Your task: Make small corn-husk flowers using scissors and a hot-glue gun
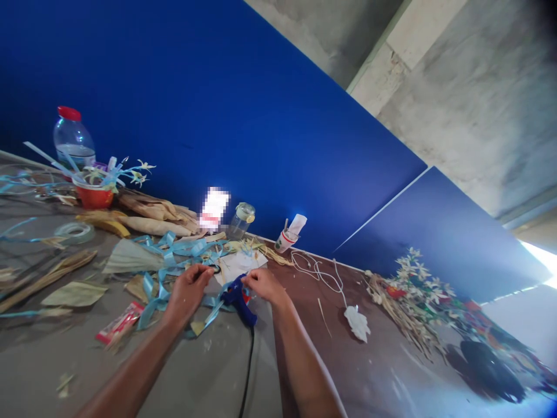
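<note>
My left hand [191,285] is closed, its fingertips pinched beside a small dark object [216,269]; whatever it grips is too small to make out. To its right, my right hand [262,283] is also pinched closed, just above the blue glue gun [239,303]; what lies between those fingertips is hidden. The glue gun rests on the table with its black cord [248,371] running toward me. Light blue ribbon [156,296] lies in loops around and left of my left hand. Behind both hands is a white sheet [238,264] with pale scraps on it.
A red pot [94,195] and a bottle [73,139] stand back left, near dried husks [152,212]. A glass jar [241,220], lit phone [214,208] and cup [286,240] line the blue partition [217,104]. Crumpled tissue [357,323], a white cable [319,271] and flowers [418,278] are at right.
</note>
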Demonstrator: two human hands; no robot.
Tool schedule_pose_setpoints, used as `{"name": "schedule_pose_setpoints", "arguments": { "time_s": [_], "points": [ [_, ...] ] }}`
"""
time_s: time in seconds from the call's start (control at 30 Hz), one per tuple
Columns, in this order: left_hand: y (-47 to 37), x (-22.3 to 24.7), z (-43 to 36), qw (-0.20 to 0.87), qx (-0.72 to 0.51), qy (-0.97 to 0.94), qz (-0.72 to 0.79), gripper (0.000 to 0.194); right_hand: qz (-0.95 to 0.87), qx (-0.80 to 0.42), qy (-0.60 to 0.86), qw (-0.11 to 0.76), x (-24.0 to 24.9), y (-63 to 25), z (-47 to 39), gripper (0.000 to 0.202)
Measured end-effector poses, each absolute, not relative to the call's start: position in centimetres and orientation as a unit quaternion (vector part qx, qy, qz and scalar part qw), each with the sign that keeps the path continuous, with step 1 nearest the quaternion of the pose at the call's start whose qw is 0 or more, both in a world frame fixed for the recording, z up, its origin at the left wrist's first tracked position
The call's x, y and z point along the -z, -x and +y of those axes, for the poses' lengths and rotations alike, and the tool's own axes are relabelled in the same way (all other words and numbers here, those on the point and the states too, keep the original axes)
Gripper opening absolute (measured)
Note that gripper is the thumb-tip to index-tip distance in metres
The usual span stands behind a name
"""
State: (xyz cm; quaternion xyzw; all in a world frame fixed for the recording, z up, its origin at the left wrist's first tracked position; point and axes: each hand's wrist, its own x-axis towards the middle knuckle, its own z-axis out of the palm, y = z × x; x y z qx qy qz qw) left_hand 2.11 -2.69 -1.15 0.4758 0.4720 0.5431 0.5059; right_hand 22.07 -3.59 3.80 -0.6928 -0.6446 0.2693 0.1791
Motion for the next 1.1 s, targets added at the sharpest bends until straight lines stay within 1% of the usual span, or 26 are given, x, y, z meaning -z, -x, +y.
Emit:
{"name": "schedule_pose_setpoints", "arguments": {
  "time_s": [0.07, 0.17, 0.23, 0.3, 0.4, 0.57, 0.67, 0.83, 1.0, 1.1],
  "points": [
    [-2.0, 1.0, -2.8, 0.486, -0.55, -0.482, 0.48, 0.031, -0.675, -0.289, 0.654, 0.181, -4.5, -20.6, -4.5, 0.019],
    [-2.1, 0.7, -2.9, 0.464, -0.556, -0.477, 0.497, 0.031, -0.708, -0.311, 0.598, 0.211, -5.3, -18.5, -5.6, 0.02],
    [-2.2, 0.4, -3.0, 0.466, -0.563, -0.469, 0.496, 0.034, -0.711, -0.321, 0.58, 0.235, -5.8, -17.2, -6.0, 0.02],
    [-2.3, 0.2, -3.1, 0.465, -0.582, -0.454, 0.488, 0.033, -0.712, -0.315, 0.567, 0.269, -5.9, -16.3, -6.1, 0.019],
    [-2.4, -0.2, -3.0, 0.463, -0.619, -0.412, 0.483, 0.028, -0.709, -0.31, 0.55, 0.314, -5.3, -15.2, -5.7, 0.016],
    [-1.8, -0.3, -2.8, 0.454, -0.623, -0.399, 0.496, 0.028, -0.704, -0.282, 0.539, 0.367, -2.8, -13.8, -5.3, 0.01],
    [-1.3, -0.3, -2.9, 0.45, -0.629, -0.391, 0.499, 0.029, -0.732, -0.23, 0.526, 0.366, -1.6, -13.2, -5.6, 0.011],
    [-1.5, -1.2, -3.4, 0.478, -0.639, -0.385, 0.463, 0.033, -0.788, -0.147, 0.5, 0.327, -1.1, -12.7, -6.2, 0.01],
    [-1.0, -2.9, -3.1, 0.465, -0.64, -0.384, 0.476, 0.037, -0.79, -0.141, 0.496, 0.333, -1.1, -12.8, -5.8, 0.009],
    [1.3, -4.0, -2.2, 0.417, -0.639, -0.401, 0.506, 0.035, -0.78, -0.149, 0.501, 0.346, -1.3, -13.1, -5.5, 0.009]
  ]
}}
